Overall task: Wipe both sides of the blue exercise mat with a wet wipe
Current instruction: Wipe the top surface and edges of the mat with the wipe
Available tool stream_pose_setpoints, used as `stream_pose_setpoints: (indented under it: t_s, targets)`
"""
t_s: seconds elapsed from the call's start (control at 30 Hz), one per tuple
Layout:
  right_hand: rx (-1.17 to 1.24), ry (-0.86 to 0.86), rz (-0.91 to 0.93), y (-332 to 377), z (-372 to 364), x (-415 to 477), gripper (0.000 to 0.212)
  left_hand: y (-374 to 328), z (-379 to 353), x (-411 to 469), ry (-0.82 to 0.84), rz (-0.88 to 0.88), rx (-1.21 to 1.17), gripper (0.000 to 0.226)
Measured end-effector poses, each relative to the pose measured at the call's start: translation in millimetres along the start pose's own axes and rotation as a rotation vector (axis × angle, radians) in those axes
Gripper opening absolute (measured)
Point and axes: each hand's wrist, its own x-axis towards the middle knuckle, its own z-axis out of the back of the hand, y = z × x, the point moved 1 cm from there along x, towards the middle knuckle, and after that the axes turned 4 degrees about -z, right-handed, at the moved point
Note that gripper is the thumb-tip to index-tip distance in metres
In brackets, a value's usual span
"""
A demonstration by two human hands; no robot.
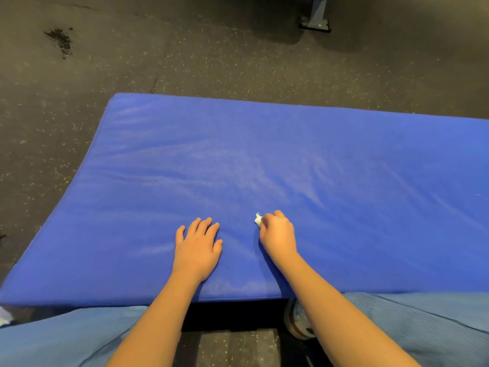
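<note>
Headcam, just the one view, looking down on a thick padded blue exercise mat laid flat on dark speckled rubber flooring, near edge right up against knees in pale blue ribbed trousers. Got the left hand spread palm-down on the mat close to that near edge, fingers straight, holding nothing, looks like plain bracing. Got the right hand just beside it, fingers curled round a small scrunched white wet wipe, only a tuft poking out past the knuckles, pressed to the blue surface. Looks like mid-wipe on the upward-facing side, working the near middle strip. Can't tell from the sheen how much of that face is covered. Can't see the underside at all, so probably nowhere near done. Next up, at a guess: longer strokes out toward the far edge and both ends, with a good lean in, big surface versus tiny wipe, then a flip for the other face. Also in shot: grey metal equipment foot up top, well apart from the mat, and a pale shoe tucked by the right leg.
</note>
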Motion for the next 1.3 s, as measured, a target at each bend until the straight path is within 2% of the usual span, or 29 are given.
stream_pose_setpoints:
  t_s: [0.1, 0.17, 0.2, 0.27, 0.33, 0.4, 0.47, 0.53, 0.6, 0.7, 0.73, 0.77, 0.87, 0.93, 0.97, 1.0, 1.07, 1.1, 1.13, 1.17, 1.27, 1.3]
  targets:
    - [0.029, 0.153, 0.271, 13, -7, -3, 0.038, 1, 1, 10, -0.107, -0.025, -0.003, 0.064]
    - [0.033, 0.163, 0.305, 4, -4, 13, 0.036, 2, 10, 27, -0.115, -0.045, 0.004, 0.059]
    - [0.030, 0.120, 0.265, -3, -2, 23, 0.038, 2, 15, 38, -0.105, -0.058, 0.013, 0.052]
    - [0.067, -0.023, 0.059, -19, -1, 43, 0.040, 6, 20, 60, -0.093, -0.071, 0.008, 0.036]
    - [0.113, -0.164, -0.092, -23, -6, 48, 0.036, 8, 17, 74, -0.044, -0.037, -0.007, 0.045]
    - [0.109, -0.223, 0.054, -14, -18, 36, 0.035, 9, 2, 75, 0.004, 0.000, 0.010, 0.051]
    - [0.113, -0.129, 0.251, -11, -27, 26, 0.026, 10, -9, 72, -0.031, 0.011, 0.010, 0.061]
    - [0.072, -0.066, 0.346, -21, -23, 40, 0.026, 12, -14, 74, -0.080, 0.001, 0.004, 0.074]
    - [0.070, -0.166, 0.241, -33, -17, 71, 0.031, 13, -17, 78, -0.094, 0.000, 0.009, 0.073]
    - [0.196, -0.317, -0.115, -36, -13, 106, 0.034, 13, -19, 78, -0.104, 0.019, 0.017, 0.063]
    - [0.206, -0.343, -0.118, -26, -17, 106, 0.032, 13, -20, 79, -0.119, 0.017, 0.023, 0.060]
    - [0.233, -0.338, -0.051, -12, -23, 101, 0.029, 14, -20, 79, -0.126, 0.014, 0.027, 0.058]
    - [0.211, -0.195, 0.392, 7, -38, 76, 0.023, 12, -17, 79, -0.126, 0.004, 0.024, 0.056]
    - [0.115, -0.130, 0.541, -1, -36, 88, 0.020, 12, -17, 80, -0.123, 0.001, 0.013, 0.056]
    - [0.078, -0.171, 0.501, -7, -32, 100, 0.018, 12, -17, 80, -0.123, 0.002, 0.006, 0.056]
    - [0.079, -0.232, 0.386, -12, -29, 112, 0.018, 13, -17, 81, -0.133, 0.001, 0.005, 0.056]
    - [0.178, -0.340, 0.051, -15, -26, 130, 0.022, 15, -17, 81, -0.157, -0.006, 0.016, 0.055]
    - [0.232, -0.363, -0.049, -10, -29, 131, 0.021, 15, -15, 81, -0.165, -0.013, 0.018, 0.054]
    - [0.266, -0.363, -0.043, 0, -32, 127, 0.019, 15, -13, 83, -0.177, -0.019, 0.014, 0.051]
    - [0.281, -0.336, 0.051, 12, -36, 119, 0.016, 16, -10, 85, -0.194, -0.022, 0.002, 0.048]
    - [0.173, -0.161, 0.536, 22, -39, 92, 0.004, 19, 0, 105, -0.270, -0.046, -0.038, 0.036]
    - [0.120, -0.118, 0.619, 17, -35, 96, 0.003, 23, 2, 116, -0.288, -0.062, -0.036, 0.035]
